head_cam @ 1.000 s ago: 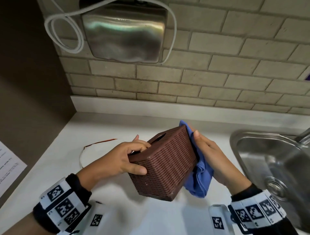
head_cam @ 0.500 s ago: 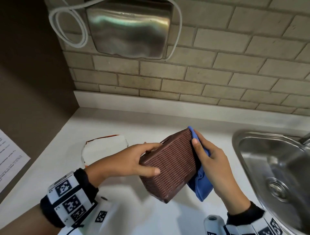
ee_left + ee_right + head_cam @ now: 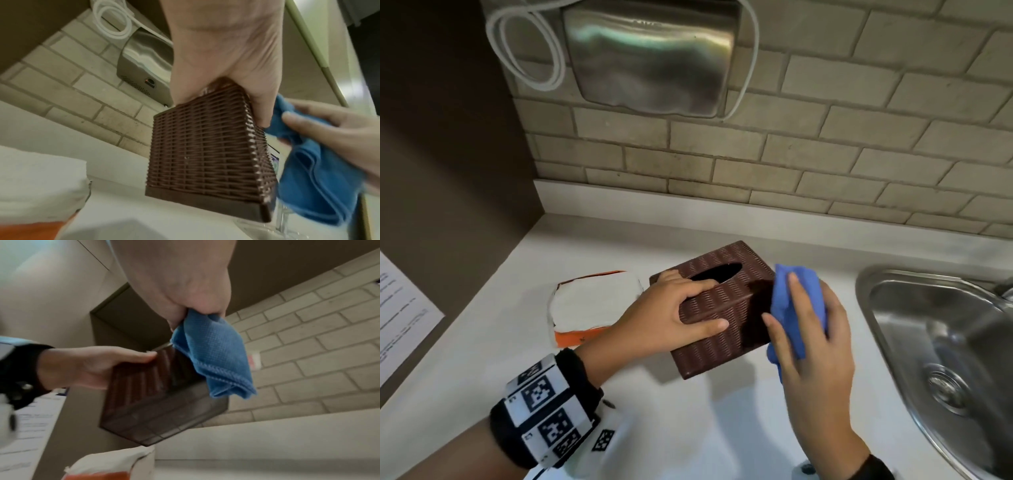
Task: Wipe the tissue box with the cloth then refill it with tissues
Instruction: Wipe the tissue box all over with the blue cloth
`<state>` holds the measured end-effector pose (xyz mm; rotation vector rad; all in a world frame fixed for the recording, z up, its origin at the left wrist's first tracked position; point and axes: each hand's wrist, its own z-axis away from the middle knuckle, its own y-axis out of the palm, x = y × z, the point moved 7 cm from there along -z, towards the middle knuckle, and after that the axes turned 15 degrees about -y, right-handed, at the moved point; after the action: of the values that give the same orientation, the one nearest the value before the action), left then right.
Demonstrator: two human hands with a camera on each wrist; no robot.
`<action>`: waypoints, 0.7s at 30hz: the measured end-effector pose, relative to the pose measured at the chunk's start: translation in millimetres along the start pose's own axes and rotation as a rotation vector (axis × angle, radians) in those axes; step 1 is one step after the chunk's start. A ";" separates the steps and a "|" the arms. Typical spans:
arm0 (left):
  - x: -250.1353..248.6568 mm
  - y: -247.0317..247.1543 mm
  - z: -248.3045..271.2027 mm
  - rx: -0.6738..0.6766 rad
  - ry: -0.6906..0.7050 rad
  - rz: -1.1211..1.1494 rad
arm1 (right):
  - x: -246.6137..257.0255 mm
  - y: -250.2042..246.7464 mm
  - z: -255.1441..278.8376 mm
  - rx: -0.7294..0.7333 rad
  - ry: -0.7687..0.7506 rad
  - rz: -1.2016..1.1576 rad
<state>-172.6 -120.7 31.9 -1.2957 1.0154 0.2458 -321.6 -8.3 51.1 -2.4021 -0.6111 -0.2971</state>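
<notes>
A brown woven tissue box (image 3: pixel 717 318) (image 3: pixel 203 152) (image 3: pixel 162 395) hangs above the white counter (image 3: pixel 500 329), slot side up and tilted. My left hand (image 3: pixel 671 315) grips its near left corner, thumb on the front wall and fingers over the top by the slot. My right hand (image 3: pixel 811 329) holds a folded blue cloth (image 3: pixel 794 308) (image 3: pixel 316 175) (image 3: pixel 213 356) just off the box's right end wall. An opened orange pack of white tissues (image 3: pixel 592 305) lies on the counter left of the box.
A steel sink (image 3: pixel 941 359) is sunk into the counter at right. A steel hand dryer (image 3: pixel 650 54) with a looped white cable hangs on the brick wall. A brown side wall with a paper sheet (image 3: pixel 400 315) closes off the left.
The box has turned from standing on edge to slot side up and shifted right, which uncovers the tissue pack. My right hand with the cloth has come round to the box's right end.
</notes>
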 end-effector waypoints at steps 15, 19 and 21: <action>12.7 17.5 -2.1 0.040 -0.047 -0.031 | 5.4 58.4 -8.1 0.447 -0.261 -0.047; 23.5 14.6 -1.5 0.145 -0.245 0.142 | -20.1 26.5 -18.5 0.229 0.033 -0.160; 20.2 12.6 -3.8 0.216 -0.290 0.366 | -19.5 35.1 -3.5 0.266 0.134 -0.132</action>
<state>-171.3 -127.5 8.9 -0.8449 0.9926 0.5702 -321.4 -41.6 28.5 -2.0742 -0.7016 -0.4034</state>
